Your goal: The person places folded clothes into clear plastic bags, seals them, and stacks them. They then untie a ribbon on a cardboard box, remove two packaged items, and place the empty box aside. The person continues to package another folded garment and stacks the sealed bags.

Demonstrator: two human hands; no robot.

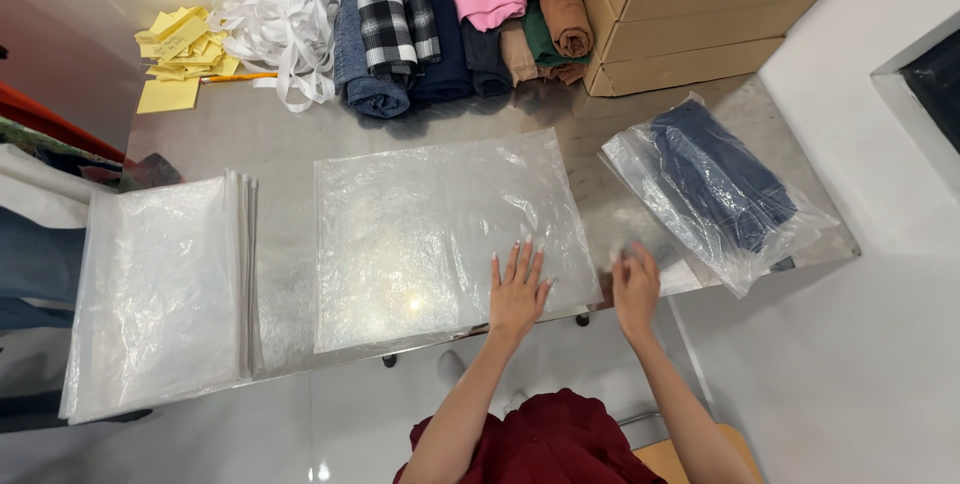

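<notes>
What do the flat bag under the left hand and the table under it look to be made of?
Flat bag: thin clear plastic film, apparently; glossy, wrinkled, see-through, with a light glare. The left hand lies flat on it. Table: probably stainless steel; grey, brushed, dully reflective.

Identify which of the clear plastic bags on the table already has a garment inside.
The bag at the table's right end, beside the right hand: it holds a folded dark blue garment. The flat bag under the left hand and the stacked bags at left look empty.
</notes>
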